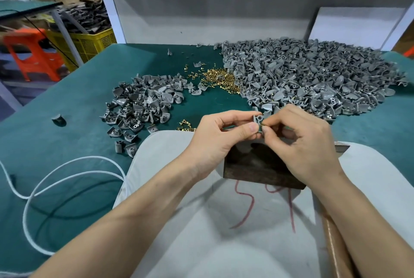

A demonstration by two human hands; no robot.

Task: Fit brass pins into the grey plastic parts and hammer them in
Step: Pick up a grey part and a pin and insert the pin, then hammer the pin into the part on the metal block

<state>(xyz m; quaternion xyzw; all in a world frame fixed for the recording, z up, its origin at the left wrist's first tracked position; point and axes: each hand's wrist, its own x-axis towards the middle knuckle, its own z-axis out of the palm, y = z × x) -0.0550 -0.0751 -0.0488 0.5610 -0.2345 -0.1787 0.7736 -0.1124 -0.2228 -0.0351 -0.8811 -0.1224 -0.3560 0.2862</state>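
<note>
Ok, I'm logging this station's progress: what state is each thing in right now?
left hand, gripping the grey part
right hand, pinching a brass pin at it
grey part, held over the dark block
large grey pile, heaped, right
small grey pile, spread, left
loose pins, scattered between piles
white cable, looped, slack

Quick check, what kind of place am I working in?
Likely a small factory assembly bench: heaps of grey plastic parts and loose brass pins on the green table, a yellow crate behind.

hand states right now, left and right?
Left hand: pinches a grey part.
Right hand: pinches what looks like a brass pin against it.
</note>
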